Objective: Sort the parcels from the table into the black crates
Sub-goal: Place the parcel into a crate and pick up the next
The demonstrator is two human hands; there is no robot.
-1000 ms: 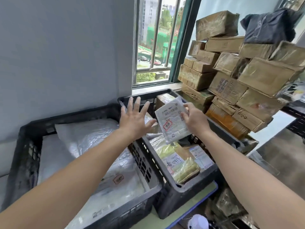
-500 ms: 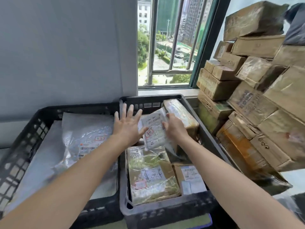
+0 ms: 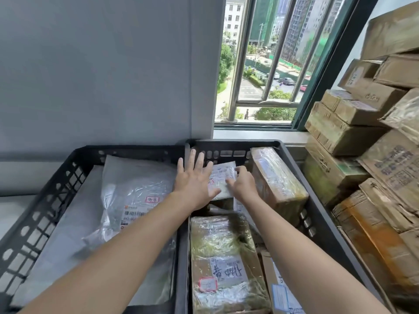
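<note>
A small white parcel (image 3: 223, 180) with a barcode label lies at the far end of the right black crate (image 3: 317, 214). My left hand (image 3: 195, 180) lies on its left side with fingers spread flat. My right hand (image 3: 242, 184) presses its right edge with loosely bent fingers. The same crate holds a tall taped brown box (image 3: 276, 182), a film-wrapped box (image 3: 222, 264) near me and a labelled box (image 3: 281, 288). The left black crate (image 3: 45, 207) holds large white and clear plastic mailers (image 3: 131, 191).
A high stack of taped cardboard boxes (image 3: 371, 141) stands right of the right crate. A grey wall rises behind the crates, and a barred window (image 3: 267, 64) opens at the back right.
Both hands have carried the white parcel forward and down from mid-air into the far end of the right crate. The camera has swung toward the crates.
</note>
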